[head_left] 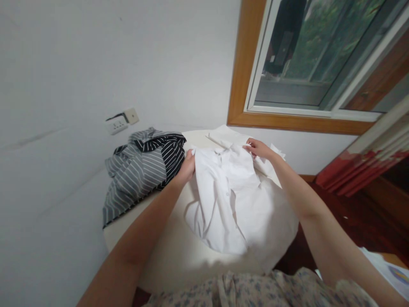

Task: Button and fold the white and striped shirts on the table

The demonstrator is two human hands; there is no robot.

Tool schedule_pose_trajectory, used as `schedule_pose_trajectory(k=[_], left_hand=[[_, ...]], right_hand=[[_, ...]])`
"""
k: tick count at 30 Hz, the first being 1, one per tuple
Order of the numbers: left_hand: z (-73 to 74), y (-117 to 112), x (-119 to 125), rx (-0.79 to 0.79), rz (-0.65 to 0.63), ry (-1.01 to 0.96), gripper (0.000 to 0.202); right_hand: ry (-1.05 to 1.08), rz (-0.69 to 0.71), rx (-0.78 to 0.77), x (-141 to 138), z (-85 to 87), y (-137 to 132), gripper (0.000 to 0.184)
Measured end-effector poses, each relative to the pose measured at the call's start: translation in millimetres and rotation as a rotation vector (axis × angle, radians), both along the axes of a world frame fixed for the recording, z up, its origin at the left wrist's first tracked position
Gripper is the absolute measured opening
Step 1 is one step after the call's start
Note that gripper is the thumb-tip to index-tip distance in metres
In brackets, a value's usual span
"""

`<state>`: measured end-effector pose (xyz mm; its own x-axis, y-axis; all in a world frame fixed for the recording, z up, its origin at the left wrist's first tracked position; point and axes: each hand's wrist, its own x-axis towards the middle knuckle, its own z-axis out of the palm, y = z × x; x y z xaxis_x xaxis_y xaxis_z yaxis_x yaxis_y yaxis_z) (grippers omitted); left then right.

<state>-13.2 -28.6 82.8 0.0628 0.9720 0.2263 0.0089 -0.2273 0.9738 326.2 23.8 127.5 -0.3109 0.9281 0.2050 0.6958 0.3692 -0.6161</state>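
A white button-up shirt [217,200] lies spread over a round cream table, its hem toward me and hanging past the right edge. My left hand [188,165] is closed on the shirt's left side near the shoulder, thumb on top of the cloth. On the far right part of the shirt, my right hand [255,148] pinches the fabric, fingers bent. Part of a sleeve reaches back toward the wall. The cloth between the hands is creased, and one small button shows on the front.
Grey and black striped clothing [143,162] is heaped on the table [166,238] left of my hand, against the wall. A power socket [116,125] is above it. A wood-framed window [238,102] and a red-and-cream curtain [348,166] stand to the right.
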Motion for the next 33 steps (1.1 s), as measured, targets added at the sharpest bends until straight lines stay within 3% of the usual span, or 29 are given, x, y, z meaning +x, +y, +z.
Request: schedule_pose_trajectory(k=[2, 5, 8, 10, 12, 15, 17, 19, 22, 24, 26, 29, 33], left_hand=[[17.6, -1.7, -10.6, 0.124, 0.038, 0.092, 0.032], [44.8, -5.4, -30.7, 0.317, 0.050, 0.510, 0.030], [67.5, -11.2, -51.0, 0.382, 0.090, 0.998, 0.033], [79.9, -15.6, -61.3, 0.400, 0.176, 1.200, 0.032], [90.1, -19.5, -67.1, 0.409, 0.296, 1.280, 0.030], [97.5, -22.1, -66.8, 0.401, 0.402, 1.198, 0.033], [92.2, -21.1, -62.8, 0.420, 0.344, 1.088, 0.033], [78.0, -19.0, -60.3, 0.437, 0.254, 1.054, 0.034], [49.6, -18.7, -66.8, 0.385, 0.266, 1.226, 0.040], [34.5, -22.3, -77.7, 0.358, 0.324, 1.368, 0.040], [25.3, -28.4, -88.7, 0.397, 0.312, 1.453, 0.035], [16.7, -37.2, -95.7, 0.483, 0.169, 1.521, 0.026], [0.8, -39.9, -87.6, 0.484, 0.153, 1.584, 0.029]], right_hand=[[0.082, -0.001, 0.010, 6.6, 10.6, 1.1, 0.035], [0.207, 0.005, 0.062, 9.2, 18.2, 0.7, 0.041], [0.351, 0.033, -0.038, 1.2, 12.9, -5.9, 0.044], [0.400, 0.031, -0.113, -5.1, 7.4, -10.2, 0.043], [0.362, 0.013, -0.109, -7.5, 6.4, -10.3, 0.042], [0.201, -0.092, 0.067, -2.7, 15.4, -0.8, 0.039], [0.133, -0.199, 0.229, 2.3, 21.4, 8.3, 0.037], [0.096, -0.218, 0.288, 7.4, 20.0, 15.6, 0.037], [-0.006, -0.169, 0.174, 21.2, 1.3, 19.6, 0.040], [-0.085, -0.222, 0.114, 37.2, -16.0, 18.4, 0.042], [-0.196, -0.263, 0.116, 55.2, -31.2, 15.8, 0.038], [-0.387, -0.222, 0.103, 71.7, -47.0, 10.2, 0.033], [-0.479, -0.196, 0.071, 63.4, -60.0, 0.3, 0.029]])
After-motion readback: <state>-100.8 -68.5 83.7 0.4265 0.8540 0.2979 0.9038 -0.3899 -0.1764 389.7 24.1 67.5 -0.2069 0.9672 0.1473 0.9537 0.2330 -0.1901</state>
